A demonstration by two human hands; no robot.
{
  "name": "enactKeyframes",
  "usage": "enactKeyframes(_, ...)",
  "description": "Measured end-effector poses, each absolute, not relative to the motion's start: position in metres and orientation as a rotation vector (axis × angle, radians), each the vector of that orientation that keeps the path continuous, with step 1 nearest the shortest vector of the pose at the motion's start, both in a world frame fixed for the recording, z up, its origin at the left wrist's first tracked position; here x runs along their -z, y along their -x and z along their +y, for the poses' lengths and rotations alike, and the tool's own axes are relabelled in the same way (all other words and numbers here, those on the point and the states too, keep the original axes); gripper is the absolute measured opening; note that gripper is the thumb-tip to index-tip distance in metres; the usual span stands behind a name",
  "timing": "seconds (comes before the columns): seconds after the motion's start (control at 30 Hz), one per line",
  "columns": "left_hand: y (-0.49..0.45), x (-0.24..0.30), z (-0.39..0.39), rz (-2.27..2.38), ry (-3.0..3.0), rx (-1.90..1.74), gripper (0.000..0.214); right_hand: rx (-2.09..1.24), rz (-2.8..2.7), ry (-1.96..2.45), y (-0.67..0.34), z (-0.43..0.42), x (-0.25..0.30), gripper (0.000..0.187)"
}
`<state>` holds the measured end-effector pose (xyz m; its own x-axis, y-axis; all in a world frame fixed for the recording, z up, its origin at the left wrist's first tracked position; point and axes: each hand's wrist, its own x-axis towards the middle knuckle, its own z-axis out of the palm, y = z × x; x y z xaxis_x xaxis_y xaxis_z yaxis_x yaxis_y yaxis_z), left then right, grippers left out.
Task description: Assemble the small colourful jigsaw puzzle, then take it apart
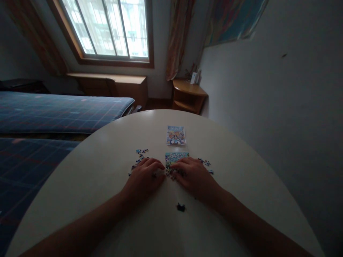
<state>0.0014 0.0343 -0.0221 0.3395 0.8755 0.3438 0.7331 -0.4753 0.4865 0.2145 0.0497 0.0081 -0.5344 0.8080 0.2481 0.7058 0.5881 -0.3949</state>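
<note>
A partly built jigsaw puzzle [176, 158] lies on the round white table [107, 167]. My left hand [146, 176] rests palm down at its lower left edge, fingers curled onto loose pieces. My right hand [194, 175] lies over the puzzle's lower right part, fingers bent down on the pieces. Whether either hand pinches a piece is hidden. Loose pieces [139, 154] are scattered to the left, and more loose pieces [205, 163] to the right. A small picture card [175, 135] lies farther back. One dark piece [181, 207] sits near me between my forearms.
A bed with a blue plaid cover [53, 110] stands left of the table. A wooden corner shelf [189, 94] and a low wooden desk [112, 84] sit under the window [109, 28]. A grey wall [281, 107] runs close along the table's right side.
</note>
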Motion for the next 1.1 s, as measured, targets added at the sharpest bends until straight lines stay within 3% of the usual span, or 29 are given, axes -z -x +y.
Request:
enactKeyframes(0.47, -0.014, 0.021, 0.035, 1.511, -2.425, -0.847, 0.004, -0.419, -2.306, 1.249, -0.207, 0.049, 0.005, 0.016)
enactKeyframes(1.1, -0.019, 0.020, 0.034, 1.477, -2.371, -0.831, 0.011, -0.433, -2.299, 1.197, -0.206, 0.047, 0.004, 0.010)
